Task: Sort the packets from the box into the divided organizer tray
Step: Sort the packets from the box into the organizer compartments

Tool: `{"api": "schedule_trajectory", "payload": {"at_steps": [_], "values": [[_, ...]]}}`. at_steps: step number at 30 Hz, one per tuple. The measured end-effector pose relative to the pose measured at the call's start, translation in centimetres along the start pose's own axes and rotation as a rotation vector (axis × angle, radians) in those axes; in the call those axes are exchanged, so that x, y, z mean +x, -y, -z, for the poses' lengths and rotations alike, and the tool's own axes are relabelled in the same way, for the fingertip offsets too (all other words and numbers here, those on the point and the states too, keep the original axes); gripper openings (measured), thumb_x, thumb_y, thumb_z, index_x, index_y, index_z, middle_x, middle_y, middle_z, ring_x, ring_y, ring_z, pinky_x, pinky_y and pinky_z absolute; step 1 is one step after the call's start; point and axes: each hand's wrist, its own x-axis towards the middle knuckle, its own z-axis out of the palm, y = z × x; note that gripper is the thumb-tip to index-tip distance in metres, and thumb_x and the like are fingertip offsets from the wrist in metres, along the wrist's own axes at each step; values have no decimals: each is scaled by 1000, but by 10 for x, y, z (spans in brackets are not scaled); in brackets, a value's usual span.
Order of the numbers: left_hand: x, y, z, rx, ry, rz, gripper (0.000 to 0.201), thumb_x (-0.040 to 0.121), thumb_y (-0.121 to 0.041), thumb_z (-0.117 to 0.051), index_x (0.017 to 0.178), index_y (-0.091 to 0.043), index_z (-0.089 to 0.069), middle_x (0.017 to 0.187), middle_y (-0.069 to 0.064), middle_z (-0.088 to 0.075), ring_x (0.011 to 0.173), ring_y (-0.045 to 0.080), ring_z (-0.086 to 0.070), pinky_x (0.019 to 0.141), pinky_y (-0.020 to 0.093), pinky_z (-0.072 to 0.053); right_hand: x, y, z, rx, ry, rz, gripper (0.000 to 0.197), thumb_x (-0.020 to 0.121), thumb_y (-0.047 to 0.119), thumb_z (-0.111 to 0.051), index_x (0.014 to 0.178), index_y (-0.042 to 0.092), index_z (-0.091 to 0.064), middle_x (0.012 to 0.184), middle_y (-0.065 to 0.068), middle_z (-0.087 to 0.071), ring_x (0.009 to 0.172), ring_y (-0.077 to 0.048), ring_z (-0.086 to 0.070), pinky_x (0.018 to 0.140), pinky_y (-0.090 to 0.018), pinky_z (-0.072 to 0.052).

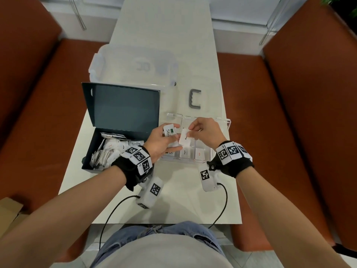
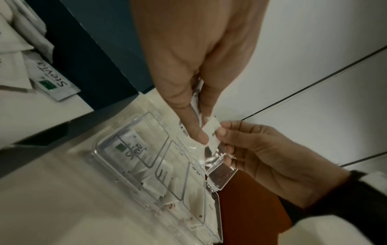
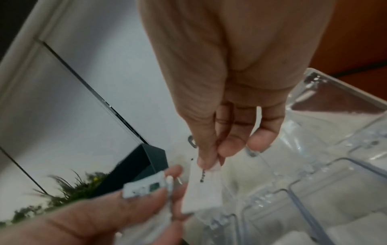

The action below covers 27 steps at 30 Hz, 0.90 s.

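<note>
A dark box (image 1: 90, 149) stands open at the left with several white packets (image 1: 108, 151) inside. Right of it lies the clear divided organizer tray (image 1: 228, 123), with a Stevia packet (image 2: 132, 149) in its left compartment and Pepper packets (image 1: 185, 152) in the middle one. Over the tray my left hand (image 1: 171, 139) grips a small stack topped by a Stevia packet (image 1: 170, 131). My right hand (image 1: 190, 130) pinches the top edge of a white Pepper packet (image 1: 184, 139), whose lower end still touches my left fingers (image 2: 196, 132). The wrist views show the same pinch on the Pepper packet (image 3: 205, 190).
A clear storage bin (image 1: 133, 64) sits behind the box, and its lid with a grey handle (image 1: 195, 98) lies behind the tray. Orange benches (image 1: 289, 113) flank the white table (image 1: 173, 206). A cardboard box (image 1: 9, 211) is at the lower left. Sensor cables trail off the front edge.
</note>
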Motion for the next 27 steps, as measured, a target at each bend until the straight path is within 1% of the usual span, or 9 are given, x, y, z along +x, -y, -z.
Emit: {"api": "schedule_trajectory", "payload": {"at_steps": [3,5,7,9,14,18,23,25,27], "values": [[-2,-1,8,28,-41,-12,32,96,5,-51,125,-5,-53,118,24,-63,103,29,-66,76,37,-60,8,-14,-9,-110,-23,-77,11,80,3,-72,89,9,-69,81,-10,-69,60,-6,-55,72,-22,-44],[-3,-2,11,36,-52,-13,33,96,5,-50,127,-5,-53,118,23,-63,104,30,-67,78,37,-60,11,-21,-19,-241,38,-106,11,82,3,-69,91,8,-71,89,-11,-70,73,-14,-61,75,-23,-47],[-5,-3,13,33,-54,-9,34,96,6,-50,128,-4,-52,119,23,-63,104,30,-66,77,36,-60,13,-26,-29,-310,81,-126,13,84,2,-65,92,9,-72,95,-12,-70,89,-24,-65,83,-30,-52],[-6,-4,14,34,-53,-10,35,96,6,-49,130,-3,-51,119,23,-63,104,30,-66,77,35,-60,14,-29,-35,-357,98,-141,15,85,2,-63,92,11,-72,98,-12,-69,96,-27,-64,89,-38,-53],[-8,-5,14,28,-62,7,36,96,6,-49,131,-3,-50,120,24,-62,110,33,-64,85,42,-56,13,-30,-44,-451,89,-151,16,86,6,-61,94,14,-72,99,-6,-70,101,-26,-61,94,-41,-48],[-7,-4,13,13,-47,31,35,96,5,-49,130,-5,-51,119,23,-64,109,32,-65,83,39,-58,12,-33,-51,-626,85,-93,15,89,14,-59,101,20,-66,107,0,-67,107,-24,-57,95,-38,-35],[-4,-6,11,-89,-7,108,31,97,-8,-54,128,-6,-55,116,22,-66,104,31,-68,80,40,-59,10,-34,-53,-750,105,-9,21,90,22,-60,110,22,-65,115,-2,-62,111,-24,-54,95,-40,-30],[-4,-8,11,-140,32,157,28,101,-13,-46,127,-7,-54,117,23,-66,104,30,-68,78,39,-60,7,-32,-51,-786,52,52,22,92,23,-55,113,22,-65,113,-3,-61,108,-25,-55,94,-40,-31],[-4,-10,13,-182,68,194,33,102,-12,-34,129,-7,-52,120,24,-63,107,32,-66,80,40,-59,6,-26,-45,-732,-15,85,24,95,22,-49,112,22,-65,109,-3,-62,104,-25,-57,92,-39,-33]]}}
